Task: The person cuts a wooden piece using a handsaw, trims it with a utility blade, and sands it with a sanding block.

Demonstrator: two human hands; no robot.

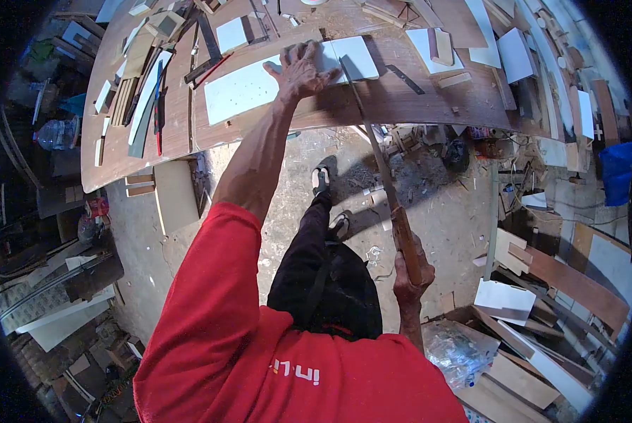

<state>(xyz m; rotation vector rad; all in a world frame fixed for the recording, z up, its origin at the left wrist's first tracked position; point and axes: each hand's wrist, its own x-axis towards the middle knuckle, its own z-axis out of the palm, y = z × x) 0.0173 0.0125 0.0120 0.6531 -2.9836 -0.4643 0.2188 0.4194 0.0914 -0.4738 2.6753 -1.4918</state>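
Note:
My left hand [300, 72] lies with spread fingers on a white board [240, 93] on the brown worktable [281, 134], pressing it from above. In my right hand [413, 273] is the wooden handle of a handsaw [378, 155], with the fingers wrapped round it. The saw's long blade slants up and away from me, its far end meeting the white board just right of my left hand. A dark line runs across the board near the blade. Right of the board lies a dark metal strip [405, 80].
A dark try square [207, 46] and a red pencil-like stick [214, 72] lie left of the board. White and brown offcuts [432, 51] cover the table's far side. Scrap boards [573, 282] and a clear plastic bag [457, 356] lie at right. Debris litters the floor [295, 190].

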